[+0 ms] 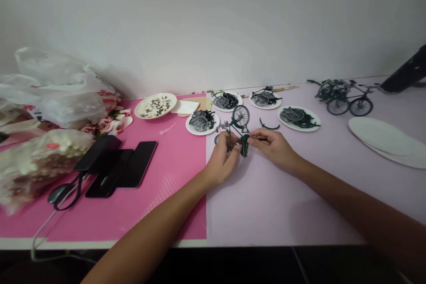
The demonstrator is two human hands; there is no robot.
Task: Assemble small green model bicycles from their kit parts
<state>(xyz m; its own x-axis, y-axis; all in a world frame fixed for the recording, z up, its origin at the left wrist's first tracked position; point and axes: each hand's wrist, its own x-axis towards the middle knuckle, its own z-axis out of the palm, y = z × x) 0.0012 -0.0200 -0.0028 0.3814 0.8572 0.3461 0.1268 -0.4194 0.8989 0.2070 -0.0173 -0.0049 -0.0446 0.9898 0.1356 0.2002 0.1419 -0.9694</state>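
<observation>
A small dark green toy bicycle, partly built, with a grey spoked wheel raised at the back, is held over the pale lilac mat. My left hand is closed round its frame from the left. My right hand pinches the frame's right side with fingers pressed together. A loose curved dark part lies just behind my right hand.
Several white plates with bicycle parts stand behind. Finished toy bicycles stand at back right, white plates at right. On the pink mat lie phones, scissors, a dish of small pieces and plastic bags.
</observation>
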